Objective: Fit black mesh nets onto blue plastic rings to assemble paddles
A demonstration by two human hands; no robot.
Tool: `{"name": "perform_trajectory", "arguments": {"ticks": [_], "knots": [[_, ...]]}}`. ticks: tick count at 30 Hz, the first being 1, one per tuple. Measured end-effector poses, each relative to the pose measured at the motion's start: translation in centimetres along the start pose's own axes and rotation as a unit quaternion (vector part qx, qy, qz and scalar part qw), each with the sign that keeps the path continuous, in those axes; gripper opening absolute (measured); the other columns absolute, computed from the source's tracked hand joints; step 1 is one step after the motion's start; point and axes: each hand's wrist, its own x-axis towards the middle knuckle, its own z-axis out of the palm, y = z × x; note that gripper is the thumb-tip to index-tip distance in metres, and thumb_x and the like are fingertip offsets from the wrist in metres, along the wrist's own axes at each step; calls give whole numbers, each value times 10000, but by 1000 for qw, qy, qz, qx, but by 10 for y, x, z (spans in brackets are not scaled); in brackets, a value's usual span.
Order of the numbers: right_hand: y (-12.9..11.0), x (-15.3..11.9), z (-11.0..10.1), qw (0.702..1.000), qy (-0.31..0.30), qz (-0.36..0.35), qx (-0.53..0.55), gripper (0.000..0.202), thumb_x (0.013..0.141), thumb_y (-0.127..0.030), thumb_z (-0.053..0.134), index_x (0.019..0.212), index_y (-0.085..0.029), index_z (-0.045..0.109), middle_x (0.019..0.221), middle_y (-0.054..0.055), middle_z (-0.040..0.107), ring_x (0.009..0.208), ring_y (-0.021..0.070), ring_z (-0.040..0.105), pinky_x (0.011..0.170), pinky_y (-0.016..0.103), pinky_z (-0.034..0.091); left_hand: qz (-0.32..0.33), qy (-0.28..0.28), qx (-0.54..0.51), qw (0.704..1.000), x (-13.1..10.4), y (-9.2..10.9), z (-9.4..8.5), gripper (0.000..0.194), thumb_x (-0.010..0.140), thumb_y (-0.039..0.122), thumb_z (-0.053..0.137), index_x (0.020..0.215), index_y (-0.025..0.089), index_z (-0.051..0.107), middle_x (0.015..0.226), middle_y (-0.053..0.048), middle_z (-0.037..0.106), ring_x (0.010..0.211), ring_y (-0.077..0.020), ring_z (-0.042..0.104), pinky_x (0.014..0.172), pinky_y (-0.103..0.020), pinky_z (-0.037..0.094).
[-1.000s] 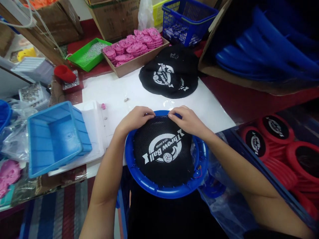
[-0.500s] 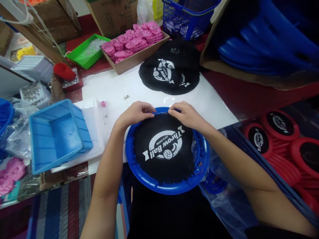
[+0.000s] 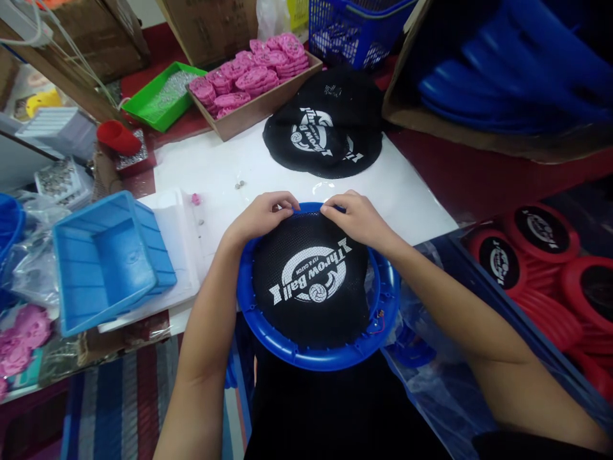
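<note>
A blue plastic ring point(image 3: 297, 353) rests at the table's front edge, partly over my lap. Black mesh fabric point(image 3: 297, 319) printed "Throw Ball" lies inside it, with a gap on the right where a thin wire shows. At the ring's far edge, my left hand point(image 3: 263, 218) pinches the mesh rim. Just to its right, my right hand point(image 3: 355, 220) grips the same rim between thumb and fingers. More round black mesh pieces point(image 3: 330, 121) are piled on the white sheet beyond.
Around the table stand a blue bin point(image 3: 115, 262), a green tray point(image 3: 165, 96), a box of pink parts point(image 3: 258, 112) and a blue basket point(image 3: 361, 32). Blue rings fill a carton point(image 3: 479, 137) at the upper right. Red discs point(image 3: 541, 230) lie at the right.
The whole scene has shifted slightly left and up in view. Both hands stay at the ring's far edge, with only small finger movements.
</note>
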Motion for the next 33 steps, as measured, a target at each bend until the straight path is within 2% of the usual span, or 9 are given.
{"name": "perform_trajectory", "arguments": {"ticks": [4,13,16,20,24,28,33], "knots": [[-3,3,-4,1000,-8,12,-5,237,966,-305,617,821,-235,791,904,55,790,940,270,669,888,408,493,11,4,22,1000,-1,1,2,205,916,133,554,948,186,750,1013,-40,778,925,-174,670,924,-347,528],[-2,26,-23,993,-111,-6,-46,223,907,-303,664,771,-218,821,835,42,806,809,235,695,757,361,463,64,4,137,989,-4,-1,5,293,927,112,515,995,213,781,1029,-63,764,944,-195,673,945,-376,536],[-2,30,-26,991,-124,-1,-53,210,904,-308,683,768,-222,817,800,30,793,805,229,691,742,354,452,69,-2,155,986,-5,-1,4,303,932,112,513,1008,211,789,1050,-73,757,953,-200,673,954,-377,540],[-4,26,-23,990,-114,-9,-82,226,937,-283,663,770,-220,800,840,45,787,813,231,674,771,365,447,67,-16,179,981,-7,1,3,325,946,118,496,1031,197,799,1068,-89,745,967,-214,672,963,-387,540],[-2,17,-16,989,-77,-39,-120,276,984,-292,619,781,-221,792,822,67,759,808,246,636,781,387,443,56,-24,193,979,-8,2,4,319,961,140,487,1044,193,791,1085,-91,740,1008,-231,671,988,-398,538],[1,9,-8,992,-38,-36,-115,258,1003,-321,618,870,-234,821,862,80,770,926,290,643,813,414,470,42,-33,204,977,-10,4,3,329,985,175,467,1091,198,778,1145,-90,730,1069,-239,666,1021,-404,529],[1,6,-7,996,-16,-26,-90,254,993,-320,623,871,-236,829,898,74,793,946,291,658,864,440,494,33,-58,184,981,-10,8,0,322,1013,223,476,1107,200,783,1157,-86,730,1072,-235,667,1040,-398,522]]}}
